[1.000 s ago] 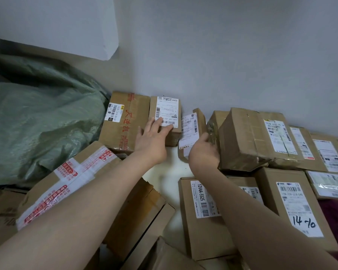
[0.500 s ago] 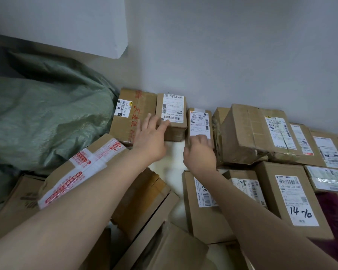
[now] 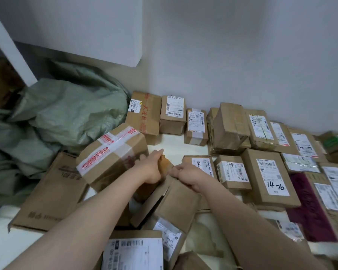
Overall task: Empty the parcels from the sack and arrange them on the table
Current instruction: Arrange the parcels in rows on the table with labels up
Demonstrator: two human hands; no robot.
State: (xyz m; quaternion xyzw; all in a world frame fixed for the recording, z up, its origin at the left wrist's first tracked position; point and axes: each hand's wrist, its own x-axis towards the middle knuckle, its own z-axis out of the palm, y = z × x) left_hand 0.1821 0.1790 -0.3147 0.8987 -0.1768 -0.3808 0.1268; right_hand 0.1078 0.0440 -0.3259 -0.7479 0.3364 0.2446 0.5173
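Small brown parcel [image 3: 165, 164]: your left hand [image 3: 151, 168] grips it; your right hand [image 3: 186, 175] curls against it, grasp unclear. Beyond your hands, arranged parcels [image 3: 269, 176] line the table [image 3: 168, 143]. Nearer you, loose parcels [image 3: 176, 201] await placing. Left, the sack [image 3: 70, 114] looks slumped.

Pale grey wall [image 3: 242, 55] at back, white panel [image 3: 82, 26] upper left, slanted white post [image 3: 12, 55] beside it.

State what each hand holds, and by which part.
Both grip one plain cardboard parcel: the left hand around its far top corner, the right hand with fingers on the top edge beside it.
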